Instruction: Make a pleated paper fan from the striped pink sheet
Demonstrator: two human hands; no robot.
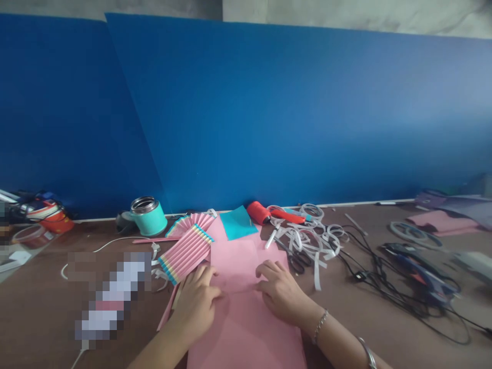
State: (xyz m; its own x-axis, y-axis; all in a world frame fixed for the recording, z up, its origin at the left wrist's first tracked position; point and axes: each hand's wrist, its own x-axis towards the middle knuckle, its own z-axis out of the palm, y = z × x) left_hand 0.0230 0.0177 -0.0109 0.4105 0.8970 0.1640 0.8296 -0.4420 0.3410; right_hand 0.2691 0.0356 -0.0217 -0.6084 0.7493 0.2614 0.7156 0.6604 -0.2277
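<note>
A pink paper sheet (234,261) lies in front of me over larger pink paper (249,328). At its left edge is my left hand (198,297), thumb and fingers closed on the paper. My right hand (279,287) grips the opposite edge with curled fingers; its fingertips are partly hidden. Just past my left hand rests a pleated pink paper piece (186,253) with blue and cream bands along its ends. Behind it another pleated pink piece (196,223) is fanned out. A turquoise sheet (238,223) sits beyond the pink sheet.
To the right are a red thread spool (258,212), tangled white strips (303,236), scissors (298,261) and black cables (378,277). On the left stand a turquoise flask (149,218) and a blurred-out oblong item (113,297). A blue panel (292,118) rises behind the table.
</note>
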